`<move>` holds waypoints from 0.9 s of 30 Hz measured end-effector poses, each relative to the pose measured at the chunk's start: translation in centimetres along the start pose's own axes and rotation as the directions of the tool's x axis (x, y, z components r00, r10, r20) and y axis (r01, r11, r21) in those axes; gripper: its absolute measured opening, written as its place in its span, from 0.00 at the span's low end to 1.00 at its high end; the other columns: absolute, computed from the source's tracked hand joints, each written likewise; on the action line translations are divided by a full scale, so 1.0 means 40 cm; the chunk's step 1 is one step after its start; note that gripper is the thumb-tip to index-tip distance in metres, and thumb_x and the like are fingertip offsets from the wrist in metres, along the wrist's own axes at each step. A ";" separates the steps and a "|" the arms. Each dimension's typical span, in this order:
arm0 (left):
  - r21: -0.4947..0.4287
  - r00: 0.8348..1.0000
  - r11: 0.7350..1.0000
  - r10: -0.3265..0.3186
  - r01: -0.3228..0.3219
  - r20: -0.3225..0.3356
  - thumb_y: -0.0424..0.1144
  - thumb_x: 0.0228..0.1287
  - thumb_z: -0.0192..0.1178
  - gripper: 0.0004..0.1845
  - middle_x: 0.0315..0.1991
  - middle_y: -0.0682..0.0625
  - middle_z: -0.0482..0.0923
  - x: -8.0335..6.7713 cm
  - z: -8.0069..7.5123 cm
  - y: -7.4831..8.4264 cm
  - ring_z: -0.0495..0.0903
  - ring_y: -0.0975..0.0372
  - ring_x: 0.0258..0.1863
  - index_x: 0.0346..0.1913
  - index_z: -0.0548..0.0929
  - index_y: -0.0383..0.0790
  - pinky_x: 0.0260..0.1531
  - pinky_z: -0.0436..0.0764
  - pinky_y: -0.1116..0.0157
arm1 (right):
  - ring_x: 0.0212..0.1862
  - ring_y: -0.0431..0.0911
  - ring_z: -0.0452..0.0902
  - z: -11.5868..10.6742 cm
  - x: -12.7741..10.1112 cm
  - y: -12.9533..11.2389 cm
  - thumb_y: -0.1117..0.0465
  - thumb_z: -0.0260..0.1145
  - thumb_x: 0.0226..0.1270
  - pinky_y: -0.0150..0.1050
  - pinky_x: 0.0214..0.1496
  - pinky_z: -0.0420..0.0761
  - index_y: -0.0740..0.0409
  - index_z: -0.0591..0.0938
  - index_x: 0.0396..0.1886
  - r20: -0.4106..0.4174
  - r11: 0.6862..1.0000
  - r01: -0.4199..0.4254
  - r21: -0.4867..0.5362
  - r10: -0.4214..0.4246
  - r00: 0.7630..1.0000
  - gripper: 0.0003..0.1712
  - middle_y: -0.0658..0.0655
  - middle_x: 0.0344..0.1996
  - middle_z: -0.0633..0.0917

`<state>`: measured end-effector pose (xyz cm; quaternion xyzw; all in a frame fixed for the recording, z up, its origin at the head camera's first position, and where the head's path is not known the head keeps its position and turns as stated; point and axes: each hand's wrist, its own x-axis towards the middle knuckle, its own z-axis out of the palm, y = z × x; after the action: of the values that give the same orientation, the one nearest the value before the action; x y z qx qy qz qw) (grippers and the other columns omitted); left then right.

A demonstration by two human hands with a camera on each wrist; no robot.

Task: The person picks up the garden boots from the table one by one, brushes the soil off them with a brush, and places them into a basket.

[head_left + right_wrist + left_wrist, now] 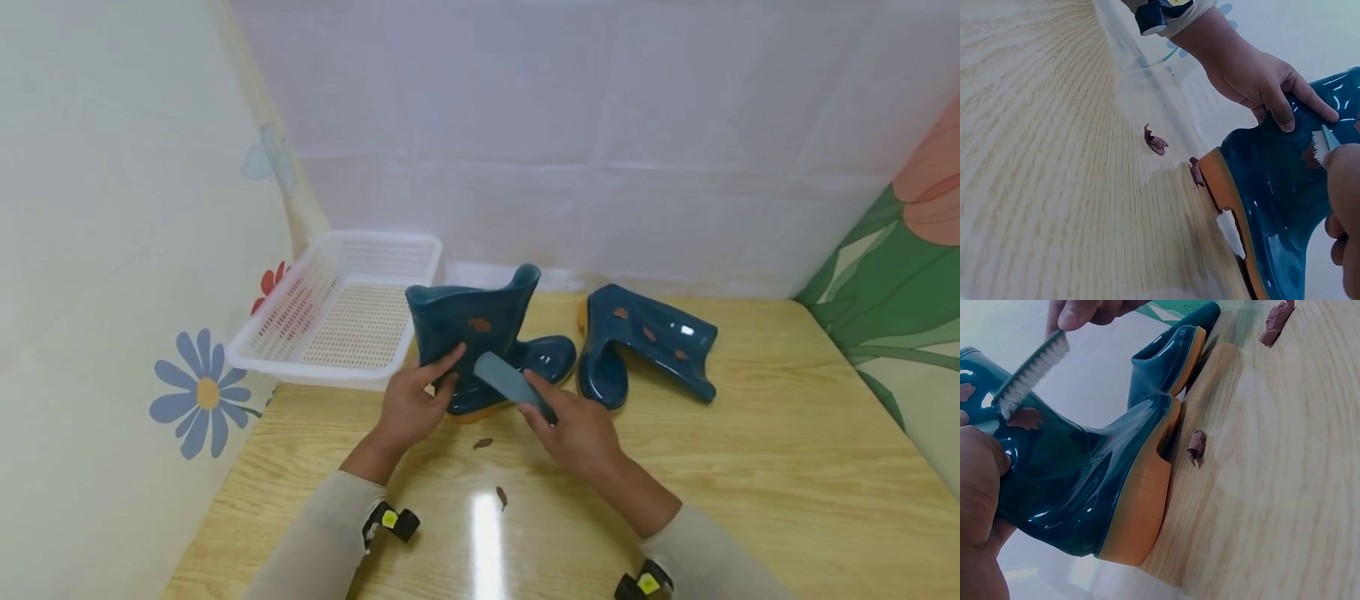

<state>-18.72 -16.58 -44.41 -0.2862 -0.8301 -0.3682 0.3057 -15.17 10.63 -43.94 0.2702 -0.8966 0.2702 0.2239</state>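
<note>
Glossy teal rubber boot (480, 342), orange-soled, stands upright mid-bench, its shaft gripped by the left hand (412, 404). The right hand (577, 429) pinches a grey-handled scrubbing brush (513, 385), bristles on the shaft (beside a brown smudge). Right of it lies a second teal boot (645, 342); far left, a white plastic basket (345, 308). Brown clay-like scraps (483, 443) dot the near wooden bench (750, 467).

I see open tabletop (787, 467) across the lower right; the fallen boot (648, 342) blocks centre right, the white basket (345, 312) fills centre left, curtains close three sides.
</note>
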 end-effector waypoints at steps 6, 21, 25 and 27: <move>-0.018 1.000 1.000 -0.007 0.007 -0.004 0.25 0.65 0.66 0.25 0.24 0.51 0.72 0.000 0.004 -0.009 0.65 0.68 0.18 0.65 0.83 0.41 0.17 0.68 0.66 | 0.19 0.36 0.62 0.000 -0.005 0.006 0.53 0.72 0.70 0.32 0.19 0.62 0.53 0.81 0.67 0.022 1.000 -0.024 -0.011 0.024 0.999 0.28 0.47 0.23 0.80; -0.008 1.000 1.000 -0.019 0.019 0.006 0.25 0.65 0.65 0.25 0.23 0.52 0.71 -0.001 0.001 -0.005 0.63 0.68 0.18 0.64 0.83 0.42 0.16 0.67 0.66 | 0.18 0.36 0.62 -0.002 -0.011 0.007 0.55 0.75 0.66 0.31 0.19 0.62 0.55 0.81 0.67 -0.014 1.000 0.010 0.005 -0.010 1.000 0.30 0.49 0.23 0.80; -0.012 1.000 1.000 -0.018 0.018 0.001 0.25 0.65 0.66 0.25 0.25 0.50 0.73 -0.005 0.001 -0.007 0.64 0.69 0.18 0.65 0.83 0.43 0.16 0.67 0.67 | 0.18 0.36 0.61 0.000 -0.003 -0.002 0.55 0.74 0.68 0.31 0.19 0.61 0.54 0.80 0.67 -0.015 1.000 -0.002 0.024 0.002 1.000 0.29 0.48 0.22 0.78; -0.013 1.000 1.000 -0.016 0.016 -0.002 0.25 0.65 0.66 0.25 0.25 0.50 0.73 -0.005 0.001 -0.007 0.63 0.69 0.17 0.65 0.83 0.42 0.16 0.67 0.67 | 0.18 0.36 0.61 0.002 -0.001 -0.005 0.54 0.73 0.68 0.32 0.19 0.62 0.53 0.80 0.68 -0.005 1.000 -0.012 0.018 0.012 1.000 0.29 0.49 0.23 0.80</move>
<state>-18.78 -16.74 -44.71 -0.2809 -0.8297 -0.3763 0.3018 -15.05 10.45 -43.93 0.2662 -0.8952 0.2802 0.2220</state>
